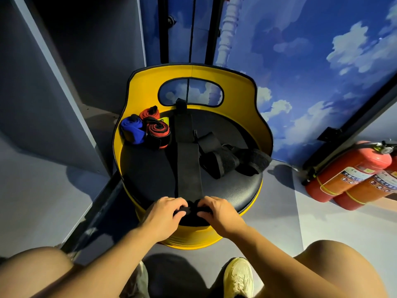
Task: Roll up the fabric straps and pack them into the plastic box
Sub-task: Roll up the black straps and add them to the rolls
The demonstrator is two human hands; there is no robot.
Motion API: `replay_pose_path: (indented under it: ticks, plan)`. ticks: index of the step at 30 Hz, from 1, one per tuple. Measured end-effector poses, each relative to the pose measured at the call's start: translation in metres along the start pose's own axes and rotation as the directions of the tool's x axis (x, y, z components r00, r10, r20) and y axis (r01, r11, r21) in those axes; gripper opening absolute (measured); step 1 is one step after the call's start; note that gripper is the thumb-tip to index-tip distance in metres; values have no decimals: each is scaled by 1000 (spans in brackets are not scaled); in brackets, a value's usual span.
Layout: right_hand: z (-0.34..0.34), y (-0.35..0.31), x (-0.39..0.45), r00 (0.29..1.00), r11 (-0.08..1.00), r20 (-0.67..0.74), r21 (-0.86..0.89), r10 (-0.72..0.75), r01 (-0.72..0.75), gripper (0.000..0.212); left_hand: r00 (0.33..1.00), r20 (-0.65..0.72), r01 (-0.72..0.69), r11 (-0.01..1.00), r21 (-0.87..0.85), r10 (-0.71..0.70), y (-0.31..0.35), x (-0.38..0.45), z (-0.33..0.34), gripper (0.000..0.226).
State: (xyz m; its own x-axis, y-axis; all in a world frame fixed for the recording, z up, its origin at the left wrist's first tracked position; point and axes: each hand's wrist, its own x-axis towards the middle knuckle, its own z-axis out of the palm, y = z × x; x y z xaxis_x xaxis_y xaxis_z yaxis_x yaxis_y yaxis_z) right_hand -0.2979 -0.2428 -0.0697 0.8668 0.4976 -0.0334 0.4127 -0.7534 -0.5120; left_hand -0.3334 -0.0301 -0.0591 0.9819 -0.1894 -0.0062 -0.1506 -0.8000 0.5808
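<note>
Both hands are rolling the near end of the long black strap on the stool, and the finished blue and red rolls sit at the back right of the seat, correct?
Not quite. The head view shows the blue roll and red rolls at the seat's back left. Both hands, left and right, are on the black strap's near end.

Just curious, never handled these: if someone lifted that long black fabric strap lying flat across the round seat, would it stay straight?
Probably not. The long black fabric strap drapes flat along the black round seat cushion, so it would likely sag. The red-and-black rolled strap nearby suggests it coils easily and may unroll if released.
</note>
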Motion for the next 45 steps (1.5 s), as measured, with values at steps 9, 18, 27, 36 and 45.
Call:
replay_pose_path:
  ticks: [9,18,27,36,45]
  plan:
    - [7,7,5,989,993,-127,-99,-71,59,28,997,-47,65,997,-38,-67,-13,14,16,17]
    - [14,11,2,875,874,-237,-361,-423,325,8,996,-71,-52,992,111,61,-14,14,10,4]
    - [18,21,-5,901,877,-178,-365,-396,314,26,985,-48,-159,975,154,168,-21,7,14,23]
    - [17,17,1,932,911,-139,-300,-336,284,27,985,-57,-143,947,288,166,-15,2,18,27]
    - [16,7,12,973,971,-173,-205,-156,119,33,991,-117,-33,979,201,57,-19,15,14,26]
